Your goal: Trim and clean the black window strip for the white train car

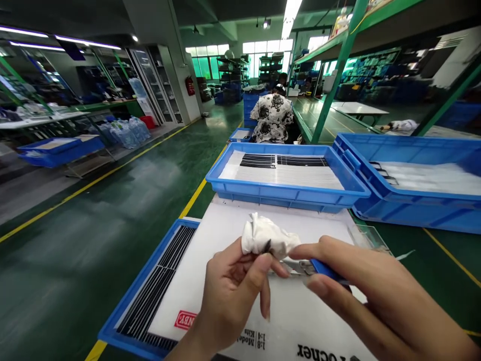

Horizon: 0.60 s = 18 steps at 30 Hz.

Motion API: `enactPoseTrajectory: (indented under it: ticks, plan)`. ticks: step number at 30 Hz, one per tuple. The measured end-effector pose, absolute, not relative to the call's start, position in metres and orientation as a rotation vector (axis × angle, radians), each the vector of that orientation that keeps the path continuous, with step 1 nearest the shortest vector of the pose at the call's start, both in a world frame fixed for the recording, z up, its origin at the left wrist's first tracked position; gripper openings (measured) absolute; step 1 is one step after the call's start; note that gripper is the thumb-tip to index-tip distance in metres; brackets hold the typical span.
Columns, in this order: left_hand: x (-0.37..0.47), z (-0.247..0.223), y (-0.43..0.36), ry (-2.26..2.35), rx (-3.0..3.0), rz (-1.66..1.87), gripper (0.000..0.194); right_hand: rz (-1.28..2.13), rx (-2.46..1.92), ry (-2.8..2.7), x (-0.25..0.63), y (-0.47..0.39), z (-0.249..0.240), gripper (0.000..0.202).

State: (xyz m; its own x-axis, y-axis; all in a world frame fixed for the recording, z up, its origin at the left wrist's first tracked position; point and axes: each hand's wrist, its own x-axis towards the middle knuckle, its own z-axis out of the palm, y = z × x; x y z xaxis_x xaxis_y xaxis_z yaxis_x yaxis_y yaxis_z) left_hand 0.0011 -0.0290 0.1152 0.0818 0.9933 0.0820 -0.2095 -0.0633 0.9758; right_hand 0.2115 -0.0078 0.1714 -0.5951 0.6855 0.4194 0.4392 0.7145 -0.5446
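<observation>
My left hand [235, 286] is closed, pinching a small black piece [267, 246] between thumb and fingers. A crumpled white cloth [265, 234] is bunched over the fingertips of that hand. My right hand [361, 281] grips a blue-handled utility knife [326, 268], its metal end pointing left toward the black piece. The right index fingertip lies close against the cloth; whether it presses on it I cannot tell. Both hands are above a white board [210, 250] printed with upside-down lettering.
Beyond the board stands a blue tray [289, 190] with rows of black strips on white sheets. Another blue tray [124, 306] of black strips lies at the left, partly under the board. A blue bin [413, 208] stands at the right. Ahead sits a person [272, 118] in a patterned shirt.
</observation>
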Motion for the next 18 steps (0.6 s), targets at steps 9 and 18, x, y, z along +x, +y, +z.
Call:
enactPoseTrajectory:
  ticks: [9, 18]
  plan:
    - [-0.005, 0.106, -0.029, 1.002, 1.573, 1.473, 0.015, 0.741, -1.151, -2.158, 0.206, -0.012, 0.166, 0.031]
    - [0.004, 0.098, -0.024, 0.907, 1.716, 1.457, 0.018, 0.838, -1.096, -2.184, 0.212, -0.015, 0.146, 0.049]
